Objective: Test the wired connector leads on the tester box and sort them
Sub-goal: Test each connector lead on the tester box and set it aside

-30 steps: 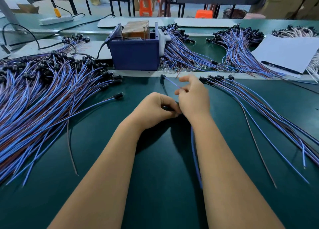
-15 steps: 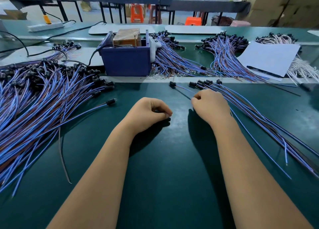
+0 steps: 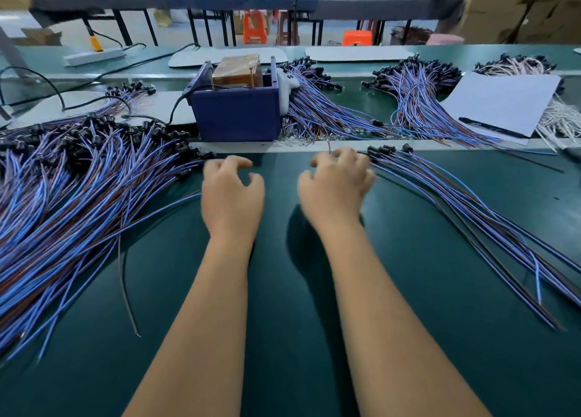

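The blue tester box (image 3: pixel 235 114) stands at the back of the green mat, a brown block inside it. A big pile of blue and brown connector leads (image 3: pixel 78 196) fans out on the left, black plugs pointing toward the box. A smaller bundle of leads (image 3: pixel 440 202) lies on the right. My left hand (image 3: pixel 231 193) hovers by the plug ends of the left pile, its fingers spread and loosely curled, holding nothing. My right hand (image 3: pixel 336 187) is beside the plug ends of the right bundle, fingers loosely curled with no lead seen in them. Both hands are blurred.
Behind the box lie more lead piles (image 3: pixel 317 114) (image 3: pixel 418 102), a sheet of paper (image 3: pixel 503 102) with a pen on it, and white leads (image 3: pixel 562 117). A power strip (image 3: pixel 94 56) sits far left. One loose brown wire (image 3: pixel 125 290) trails from the left pile.
Both hands left the single lead they worked between them and moved forward and apart. The right hand laid it by the right bundle; the left hand went toward the left pile.
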